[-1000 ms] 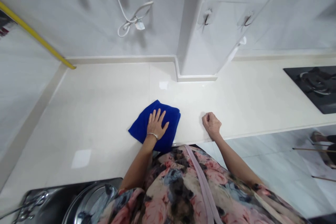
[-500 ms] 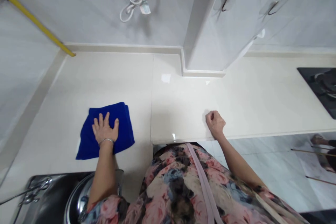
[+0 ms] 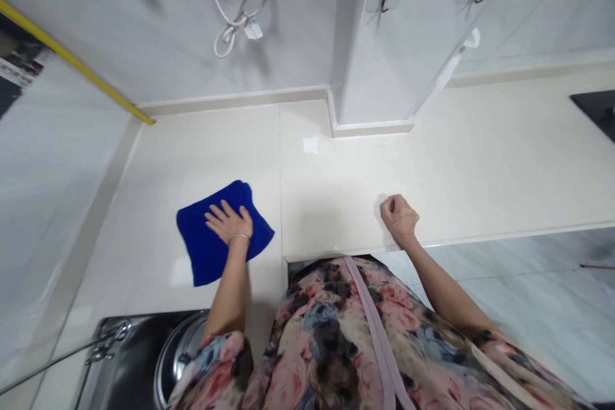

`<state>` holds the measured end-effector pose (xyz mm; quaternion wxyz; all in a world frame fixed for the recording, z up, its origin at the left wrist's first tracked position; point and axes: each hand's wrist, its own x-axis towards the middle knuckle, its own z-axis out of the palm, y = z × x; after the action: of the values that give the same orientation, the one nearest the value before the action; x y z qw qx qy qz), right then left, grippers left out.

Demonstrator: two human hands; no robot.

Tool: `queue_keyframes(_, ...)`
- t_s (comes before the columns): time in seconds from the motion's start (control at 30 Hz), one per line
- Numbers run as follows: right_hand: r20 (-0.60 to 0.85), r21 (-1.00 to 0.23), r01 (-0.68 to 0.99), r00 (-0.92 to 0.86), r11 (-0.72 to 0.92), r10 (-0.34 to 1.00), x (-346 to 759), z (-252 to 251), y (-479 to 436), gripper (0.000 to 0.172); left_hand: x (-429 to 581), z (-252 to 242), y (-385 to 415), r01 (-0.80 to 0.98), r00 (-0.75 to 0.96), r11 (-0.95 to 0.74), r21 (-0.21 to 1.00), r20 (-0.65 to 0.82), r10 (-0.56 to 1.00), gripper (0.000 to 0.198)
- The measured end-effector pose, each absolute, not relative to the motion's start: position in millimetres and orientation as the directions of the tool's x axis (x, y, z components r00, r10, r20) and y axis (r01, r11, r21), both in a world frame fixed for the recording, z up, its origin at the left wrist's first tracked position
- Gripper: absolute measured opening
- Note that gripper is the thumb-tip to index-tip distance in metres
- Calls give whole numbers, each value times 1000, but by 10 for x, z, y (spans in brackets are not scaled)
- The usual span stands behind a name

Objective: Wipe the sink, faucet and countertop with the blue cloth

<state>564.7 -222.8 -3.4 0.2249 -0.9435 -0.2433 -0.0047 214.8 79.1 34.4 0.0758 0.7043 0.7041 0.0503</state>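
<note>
A folded blue cloth (image 3: 206, 250) lies on the cream countertop (image 3: 331, 198), left of the seam. Flat on top of it rests my left hand (image 3: 231, 223), fingers spread and pointing up and to the left, with a bracelet at the wrist. My right hand (image 3: 400, 218) is curled into a fist against the counter near its front edge. Nothing shows sticking out of that fist, and its inside is mostly hidden.
At the lower left is a dark sink (image 3: 129, 359) with a faucet (image 3: 103, 346) and a round metal lid (image 3: 180, 359). A tied white cable (image 3: 235, 29) hangs on the wall beside a jutting pillar (image 3: 384, 64) with hooks. A black panel (image 3: 598, 109) sits far right.
My left hand and the blue cloth have moved right across the counter, and the cloth has turned somewhat. My right fist stays about where it was. The view has shifted and tilted slightly.
</note>
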Motion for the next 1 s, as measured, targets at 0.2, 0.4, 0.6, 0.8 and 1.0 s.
queue_keyframes(0.2,83,-435,445,885,-782,458,5627,7,-2206,13,3110,207,248,907,370,-355,227,-26,929,77)
queue_keyframes(0.4,96,-444,452,882,-773,461,5614,12,-2179,12,3957,150,-283,723,655,-614,316,-29,755,78)
queue_keyframes(0.6,123,-478,469,873,-742,472,5641,-22,-2189,11,4233,154,-705,537,825,-756,374,-49,562,76)
queue_keyframes(0.8,120,-492,476,866,-729,485,5635,-26,-2218,12,3990,169,-566,456,870,-791,409,-19,492,67)
queue_keyframes(1.0,315,-484,658,746,-577,586,5627,-162,-2697,15,3279,190,6,556,788,-728,402,24,615,59)
